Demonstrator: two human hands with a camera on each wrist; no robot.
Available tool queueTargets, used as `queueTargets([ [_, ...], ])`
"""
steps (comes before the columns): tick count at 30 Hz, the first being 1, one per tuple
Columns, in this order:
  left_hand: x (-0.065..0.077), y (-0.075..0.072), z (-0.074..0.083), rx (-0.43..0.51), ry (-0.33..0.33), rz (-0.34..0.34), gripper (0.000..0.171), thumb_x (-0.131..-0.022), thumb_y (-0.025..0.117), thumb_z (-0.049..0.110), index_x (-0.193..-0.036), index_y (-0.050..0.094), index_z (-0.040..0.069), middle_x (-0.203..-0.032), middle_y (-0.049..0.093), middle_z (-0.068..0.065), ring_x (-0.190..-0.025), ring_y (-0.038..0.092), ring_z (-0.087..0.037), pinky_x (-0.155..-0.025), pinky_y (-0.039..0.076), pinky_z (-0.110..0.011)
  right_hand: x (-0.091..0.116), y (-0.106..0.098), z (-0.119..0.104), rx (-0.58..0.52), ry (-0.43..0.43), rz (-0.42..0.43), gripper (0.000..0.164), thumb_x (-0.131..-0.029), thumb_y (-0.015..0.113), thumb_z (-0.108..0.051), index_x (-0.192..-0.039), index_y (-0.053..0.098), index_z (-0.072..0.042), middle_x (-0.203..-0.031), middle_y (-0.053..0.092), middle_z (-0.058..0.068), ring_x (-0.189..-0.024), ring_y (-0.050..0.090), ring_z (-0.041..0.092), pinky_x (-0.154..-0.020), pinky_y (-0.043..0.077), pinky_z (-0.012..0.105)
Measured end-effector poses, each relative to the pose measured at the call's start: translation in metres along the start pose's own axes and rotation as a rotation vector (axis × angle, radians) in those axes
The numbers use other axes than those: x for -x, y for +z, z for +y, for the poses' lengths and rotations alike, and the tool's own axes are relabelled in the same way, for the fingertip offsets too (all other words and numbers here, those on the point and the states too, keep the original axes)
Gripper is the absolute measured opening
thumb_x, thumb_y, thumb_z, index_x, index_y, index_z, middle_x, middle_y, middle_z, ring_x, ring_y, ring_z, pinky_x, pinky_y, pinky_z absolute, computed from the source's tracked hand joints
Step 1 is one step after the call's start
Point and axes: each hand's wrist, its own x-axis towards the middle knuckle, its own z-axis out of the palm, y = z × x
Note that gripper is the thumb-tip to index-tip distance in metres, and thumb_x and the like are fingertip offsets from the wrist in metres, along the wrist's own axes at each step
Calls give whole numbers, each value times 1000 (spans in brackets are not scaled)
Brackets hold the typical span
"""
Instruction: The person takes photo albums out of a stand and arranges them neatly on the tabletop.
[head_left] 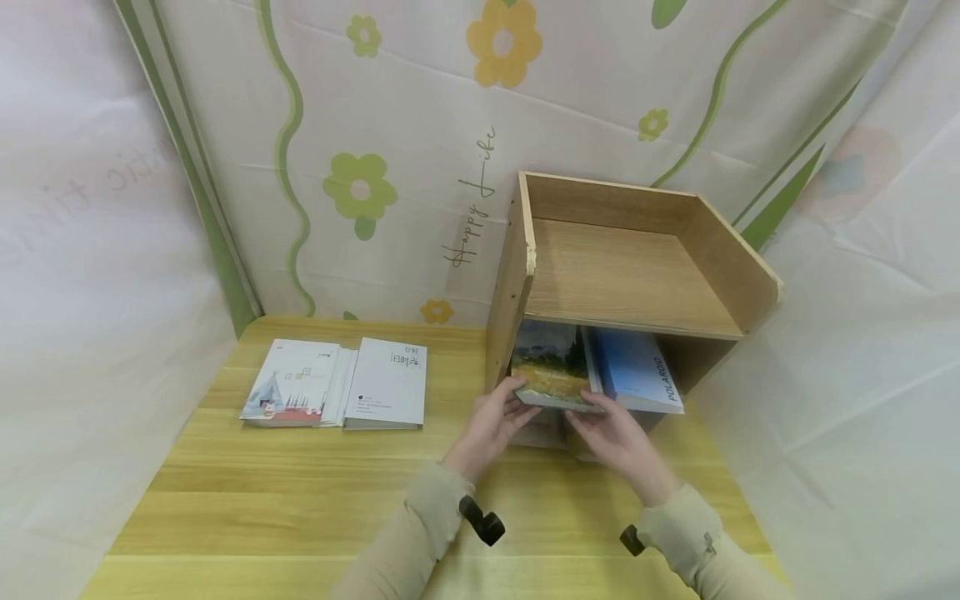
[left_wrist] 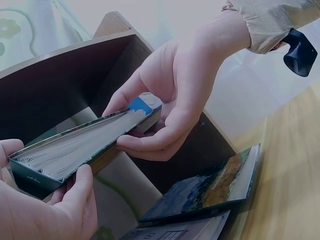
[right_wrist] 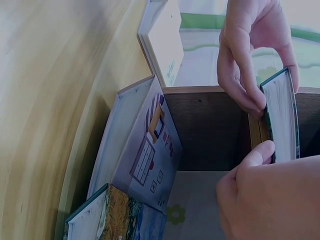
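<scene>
Both hands grip a hardcover book (head_left: pixel 551 367) with a painted field and trees on its cover, at the opening under the shelf unit's top. My left hand (head_left: pixel 495 421) holds its left corner, thumb above and fingers beneath. At the opposite corner, my right hand (head_left: pixel 618 433) pinches it in the same way. The page edges and dark green cover edge of the book (left_wrist: pixel 75 145) show in the left wrist view. Just right of it lies a blue book (head_left: pixel 637 367) marked POLAROID, its front edge jutting out of the unit.
The wooden shelf unit (head_left: pixel 622 275) stands at the table's back right. White books (head_left: pixel 386 383) lie on the table at left. Below the held book, a pale purple book (right_wrist: pixel 150 145) and another book with a painted cover (left_wrist: pixel 220 182) stand by the lower opening.
</scene>
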Motion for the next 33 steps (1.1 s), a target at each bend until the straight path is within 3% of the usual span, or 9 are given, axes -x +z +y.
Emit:
queueTargets([
  [5, 2, -3, -3, 3, 18, -3, 52, -90, 71, 18, -128, 49, -10, -126, 49, -27, -115, 55, -35, -95, 51, -36, 4, 0, 3, 13, -11, 34, 37, -103, 48, -6, -136, 31, -9, -141, 29, 10, -126, 46, 23, -108, 37, 31],
  [14, 4, -3, -3, 9, 34, -2, 51, -91, 71, 18, -128, 50, -10, -126, 50, -27, -115, 56, -34, -95, 51, -37, 5, -1, 4, 36, -29, -2, 29, -104, 47, -4, -132, 38, -3, -138, 32, 13, -124, 47, 24, -110, 34, 31],
  [19, 5, -3, -4, 30, 37, -2, 50, -90, 72, 16, -127, 51, -11, -125, 52, -28, -114, 57, -34, -96, 50, -38, 2, -2, 2, 31, -38, 15, 42, -104, 47, -4, -141, 27, -5, -141, 28, 12, -126, 45, 24, -108, 37, 31],
  [25, 6, 0, -3, 43, 33, 9, 50, -90, 72, 15, -128, 51, -11, -125, 53, -28, -114, 57, -34, -95, 51, -38, -2, -4, 0, -25, -36, -38, 66, -104, 45, -2, -156, 5, -9, -152, 18, 11, -141, 28, 26, -108, 38, 33],
  [33, 4, -2, -5, 37, 38, 16, 53, -89, 74, 17, -128, 51, -10, -125, 52, -28, -114, 57, -34, -94, 51, -38, -3, -3, 2, -37, -37, -61, 69, -104, 44, -3, -157, 0, -11, -153, 15, 10, -142, 24, 26, -108, 38, 33],
])
